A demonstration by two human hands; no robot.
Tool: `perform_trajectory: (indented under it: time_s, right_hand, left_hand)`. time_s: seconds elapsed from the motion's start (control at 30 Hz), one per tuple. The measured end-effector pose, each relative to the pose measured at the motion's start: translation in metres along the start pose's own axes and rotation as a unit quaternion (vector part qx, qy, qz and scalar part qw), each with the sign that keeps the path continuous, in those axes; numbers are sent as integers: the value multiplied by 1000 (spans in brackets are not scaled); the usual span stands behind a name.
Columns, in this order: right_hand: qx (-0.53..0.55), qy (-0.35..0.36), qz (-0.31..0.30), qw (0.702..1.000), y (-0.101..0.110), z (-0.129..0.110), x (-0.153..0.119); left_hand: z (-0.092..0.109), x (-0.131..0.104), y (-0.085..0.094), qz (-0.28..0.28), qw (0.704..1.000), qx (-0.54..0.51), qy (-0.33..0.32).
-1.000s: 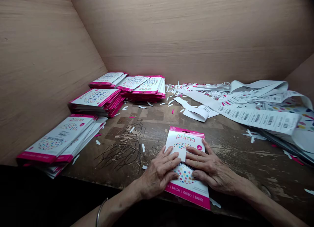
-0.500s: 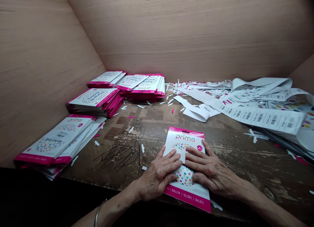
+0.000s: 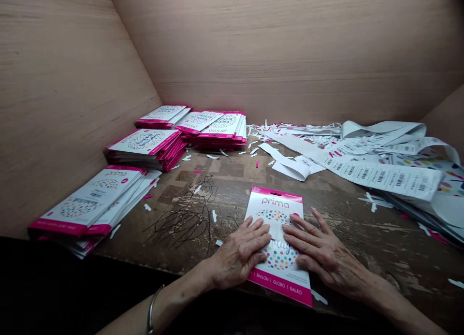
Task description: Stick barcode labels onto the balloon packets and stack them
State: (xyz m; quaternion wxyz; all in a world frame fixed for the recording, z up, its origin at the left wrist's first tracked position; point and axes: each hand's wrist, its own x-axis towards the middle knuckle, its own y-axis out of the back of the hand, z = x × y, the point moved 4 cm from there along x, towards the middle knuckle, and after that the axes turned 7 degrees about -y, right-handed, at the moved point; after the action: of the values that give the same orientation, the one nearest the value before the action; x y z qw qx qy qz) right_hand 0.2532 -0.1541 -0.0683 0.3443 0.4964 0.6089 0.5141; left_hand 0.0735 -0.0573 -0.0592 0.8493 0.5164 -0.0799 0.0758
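A white and pink balloon packet [image 3: 281, 277] printed "prima" lies flat on the worn wooden table near its front edge. My left hand [image 3: 241, 253] rests on the packet's left side, fingers stretched out over its middle. From the right, my right hand [image 3: 322, 250] lies over the packet's other side with fingers spread, thumb and forefinger sides apart. Between the fingertips a plain white patch, perhaps a label, shows across the middle of the dotted print. Part of the lettering is hidden under the fingers.
Stacks of similar packets [image 3: 145, 144] line the left, with another pile [image 3: 221, 127] at the back. Long strips of barcode labels [image 3: 387, 175] curl across the right side. White and pink paper scraps [image 3: 197, 190] litter the table [image 3: 232, 175]. Wooden panels [image 3: 271, 54] enclose it.
My right hand has slid a little to the right, its fingers spreading and uncovering more of the print. The left hand stays on the packet. The view has shifted slightly.
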Motion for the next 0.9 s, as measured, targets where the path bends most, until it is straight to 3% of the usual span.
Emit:
perform_trajectory:
  time_s: [0.3,0.5,0.9]
  right_hand:
    - [33,-11,-37,999,3,-5,2]
    - [41,-27,-13,999,-1,-3,4]
    - [55,-10,-32,998,5,-5,8]
  left_hand:
    - [-6,1,4,7,995,-97,4]
    - [-4,-3,6,44,994,-104,14]
    - [1,5,8,-88,995,-46,21]
